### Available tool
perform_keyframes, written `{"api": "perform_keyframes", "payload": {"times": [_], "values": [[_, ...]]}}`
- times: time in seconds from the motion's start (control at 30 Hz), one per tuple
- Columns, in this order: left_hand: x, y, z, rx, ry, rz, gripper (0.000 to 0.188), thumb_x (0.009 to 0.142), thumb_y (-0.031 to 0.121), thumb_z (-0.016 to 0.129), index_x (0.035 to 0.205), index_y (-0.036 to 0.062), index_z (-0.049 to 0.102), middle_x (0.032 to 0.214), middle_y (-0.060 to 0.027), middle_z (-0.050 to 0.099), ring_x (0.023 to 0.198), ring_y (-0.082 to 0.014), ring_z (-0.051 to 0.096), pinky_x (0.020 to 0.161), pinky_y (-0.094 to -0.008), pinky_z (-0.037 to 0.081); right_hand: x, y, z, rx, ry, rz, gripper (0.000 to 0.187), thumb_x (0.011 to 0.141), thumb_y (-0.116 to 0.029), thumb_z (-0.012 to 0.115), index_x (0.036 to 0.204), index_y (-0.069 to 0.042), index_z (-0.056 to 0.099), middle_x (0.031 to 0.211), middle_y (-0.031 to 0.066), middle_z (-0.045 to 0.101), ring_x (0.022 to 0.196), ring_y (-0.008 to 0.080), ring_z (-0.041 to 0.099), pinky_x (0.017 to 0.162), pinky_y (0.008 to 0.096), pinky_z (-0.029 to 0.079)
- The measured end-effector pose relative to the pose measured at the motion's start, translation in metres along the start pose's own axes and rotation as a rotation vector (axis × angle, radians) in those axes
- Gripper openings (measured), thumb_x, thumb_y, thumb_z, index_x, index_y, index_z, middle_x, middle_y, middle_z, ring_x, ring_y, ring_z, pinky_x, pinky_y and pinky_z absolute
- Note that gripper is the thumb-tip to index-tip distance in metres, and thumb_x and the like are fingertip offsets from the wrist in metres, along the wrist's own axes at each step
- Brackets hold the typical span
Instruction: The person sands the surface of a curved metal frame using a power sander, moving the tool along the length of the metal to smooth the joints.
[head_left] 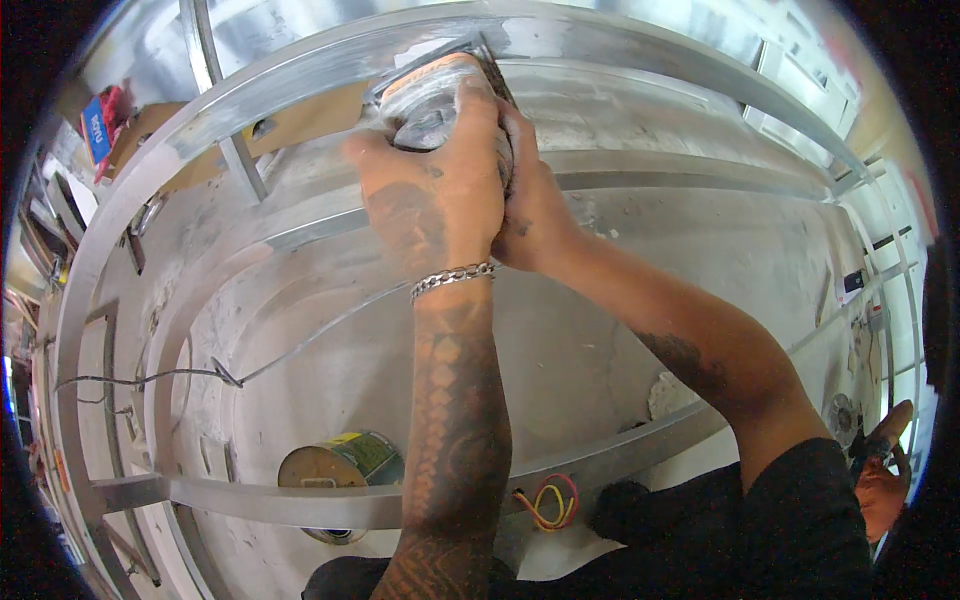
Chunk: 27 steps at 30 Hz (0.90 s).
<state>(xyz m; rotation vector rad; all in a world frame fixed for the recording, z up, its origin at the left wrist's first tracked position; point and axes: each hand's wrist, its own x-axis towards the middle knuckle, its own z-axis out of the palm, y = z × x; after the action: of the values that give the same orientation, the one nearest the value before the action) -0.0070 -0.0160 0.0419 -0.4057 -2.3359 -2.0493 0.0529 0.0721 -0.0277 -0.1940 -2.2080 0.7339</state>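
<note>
A dust-covered power sander (432,100) with an orange band rests against the far curved metal bar (600,42) of a large frame. My left hand (435,190), with a silver chain bracelet (452,281) at its wrist, is closed over the sander's near side. My right hand (530,205) presses in beside it and grips the sander's right side. Both arms reach forward over the frame. The fingertips on the far side are partly hidden by the tool and the hands.
Below the frame, a round tin (340,462) lies on its side on the dusty floor. A thin grey cable (320,345) crosses the left half. Yellow and red wires (550,505) loop from the near bar (300,507). Another person's hand (884,485) shows at the lower right. Cardboard (200,150) lies far left.
</note>
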Motion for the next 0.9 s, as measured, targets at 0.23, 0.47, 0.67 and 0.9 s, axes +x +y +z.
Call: {"api": "perform_keyframes", "payload": {"times": [0.23,0.47,0.67,0.9], "values": [[-0.004,0.01,-0.005,0.039,-0.038,0.076,0.083,0.072,0.049,0.079,0.117,-0.0159,0.053,0.109,-0.0326,0.066,0.106,-0.0414,0.067,0.095,-0.0445,0.051,-0.002,-0.002,0.004,-0.007,0.031,0.05,0.11,0.076,-0.028,0.084,0.151,-0.005,0.006,0.107,0.0362,0.066,0.105,0.0534,0.063,0.091,0.0548,0.052],[0.003,-0.008,0.001,-0.036,0.021,0.147,0.082,0.075,0.053,0.079,0.118,-0.0138,0.058,0.117,-0.031,0.065,0.112,-0.0385,0.065,0.097,-0.0432,0.049,0.001,-0.008,0.006,0.093,-0.088,0.222,0.117,0.076,-0.025,0.088,0.151,0.001,0.002,0.137,0.0219,0.049,0.126,0.0285,0.053,0.105,0.039,0.043],[0.001,0.012,-0.013,0.037,0.021,0.123,0.081,0.072,0.048,0.079,0.115,-0.0156,0.053,0.105,-0.0319,0.066,0.103,-0.0403,0.067,0.092,-0.0445,0.052,0.005,-0.01,0.009,0.119,-0.049,0.146,0.119,0.076,-0.021,0.088,0.152,-0.002,0.0,0.133,0.0219,0.054,0.121,0.0303,0.058,0.102,0.0396,0.046],[0.0,0.006,-0.012,0.017,-0.003,0.106,0.077,0.071,0.047,0.08,0.11,-0.0144,0.053,0.101,-0.0313,0.066,0.098,-0.041,0.068,0.088,-0.0453,0.052,0.001,-0.014,0.003,-0.023,-0.081,0.164,0.119,0.075,-0.024,0.089,0.151,0.002,0.001,0.132,0.0254,0.055,0.12,0.0344,0.059,0.101,0.0414,0.046]]}}
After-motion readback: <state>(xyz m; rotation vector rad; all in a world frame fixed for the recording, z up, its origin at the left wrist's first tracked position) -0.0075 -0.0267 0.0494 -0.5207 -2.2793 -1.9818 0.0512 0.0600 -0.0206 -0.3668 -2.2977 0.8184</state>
